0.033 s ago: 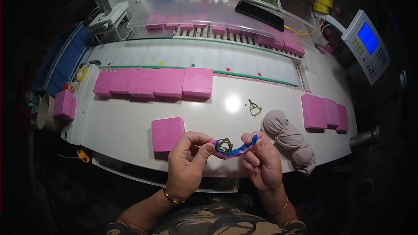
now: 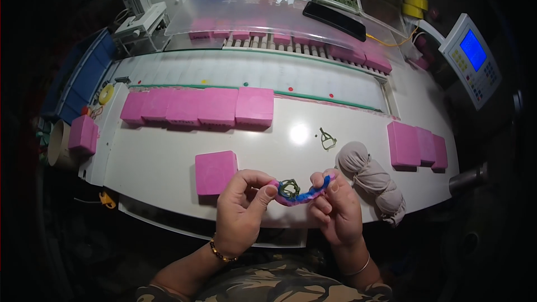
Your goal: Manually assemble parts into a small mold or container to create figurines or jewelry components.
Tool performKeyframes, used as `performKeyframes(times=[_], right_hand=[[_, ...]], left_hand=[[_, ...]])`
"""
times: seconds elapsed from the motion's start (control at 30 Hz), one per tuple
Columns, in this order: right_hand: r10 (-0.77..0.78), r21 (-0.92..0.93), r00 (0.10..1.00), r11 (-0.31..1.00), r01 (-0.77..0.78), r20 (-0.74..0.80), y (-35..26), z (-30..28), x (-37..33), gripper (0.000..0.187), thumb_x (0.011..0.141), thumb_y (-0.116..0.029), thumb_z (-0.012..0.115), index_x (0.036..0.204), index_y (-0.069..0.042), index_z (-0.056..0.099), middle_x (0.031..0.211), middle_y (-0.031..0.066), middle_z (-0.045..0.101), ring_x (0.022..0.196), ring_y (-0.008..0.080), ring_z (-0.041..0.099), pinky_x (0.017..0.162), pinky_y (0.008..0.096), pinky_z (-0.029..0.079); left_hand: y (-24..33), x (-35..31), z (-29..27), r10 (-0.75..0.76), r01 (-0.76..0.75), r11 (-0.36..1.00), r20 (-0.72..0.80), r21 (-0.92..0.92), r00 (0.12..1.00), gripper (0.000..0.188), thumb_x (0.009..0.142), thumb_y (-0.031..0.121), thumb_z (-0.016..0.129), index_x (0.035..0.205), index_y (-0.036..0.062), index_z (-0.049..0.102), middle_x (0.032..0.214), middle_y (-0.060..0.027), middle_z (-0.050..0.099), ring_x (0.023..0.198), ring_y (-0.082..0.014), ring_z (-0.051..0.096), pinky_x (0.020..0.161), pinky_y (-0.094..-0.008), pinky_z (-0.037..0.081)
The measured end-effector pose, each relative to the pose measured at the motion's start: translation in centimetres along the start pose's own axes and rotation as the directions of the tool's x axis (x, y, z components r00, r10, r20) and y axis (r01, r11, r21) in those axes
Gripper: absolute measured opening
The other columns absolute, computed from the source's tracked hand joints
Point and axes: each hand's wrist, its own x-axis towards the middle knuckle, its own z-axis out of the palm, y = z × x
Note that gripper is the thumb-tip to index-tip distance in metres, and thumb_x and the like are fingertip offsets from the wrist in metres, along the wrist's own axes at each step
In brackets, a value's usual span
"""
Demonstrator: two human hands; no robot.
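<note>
A bendy pink-and-blue strip (image 2: 305,196) is stretched between my hands above the near edge of the white table. My left hand (image 2: 241,207) pinches its left end between thumb and forefinger. At the other end, the fingers of my right hand (image 2: 338,207) are closed on the strip. A small dark green, openwork looped piece (image 2: 290,188) sits against the strip near my left thumb; how it is attached I cannot tell. Just beyond my left hand stands a pink block (image 2: 215,172). Another thin green looped piece (image 2: 327,139) lies on the table past my right hand.
A row of pink blocks (image 2: 215,106) lines the conveyor belt (image 2: 224,72). More pink blocks (image 2: 404,144) stand at right, near a tied grey cloth bundle (image 2: 369,176). A control panel (image 2: 472,56) rises far right. A black phone (image 2: 334,20) rests on the clear cover.
The coloured dots on the conveyor belt have shifted slightly left. The strip and green looped piece have tilted a little; both hands keep their grip.
</note>
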Motion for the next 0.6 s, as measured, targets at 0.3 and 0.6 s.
performKeyframes(times=[0.3,0.6], right_hand=[[-0.322,-0.844,0.916,0.396,0.361,0.241,-0.6,1.3,-0.1,0.028,0.080,0.001,0.076,0.105,-0.005,0.066,0.070,-0.0024,0.050,0.059,0.0043,0.041,0.051,0.0198,0.032],[-0.417,-0.849,0.740,-0.248,0.467,0.528,0.7,1.4,0.3,0.030,0.073,0.000,0.075,0.102,-0.008,0.072,0.069,0.0046,0.055,0.052,0.0183,0.053,0.045,0.0295,0.040]], left_hand=[[-0.2,-0.1,0.3,0.089,-0.113,0.975,0.127,0.192,0.988,0.013,0.091,0.000,0.065,0.103,-0.0003,0.058,0.093,-0.0056,0.062,0.079,-0.0096,0.059,0.071,-0.0219,0.049],[0.2,0.3,0.6,0.286,-0.330,0.844,0.167,0.423,0.944,0.011,0.085,-0.001,0.069,0.094,-0.0002,0.062,0.084,-0.0087,0.061,0.070,-0.0144,0.060,0.059,-0.0252,0.048]])
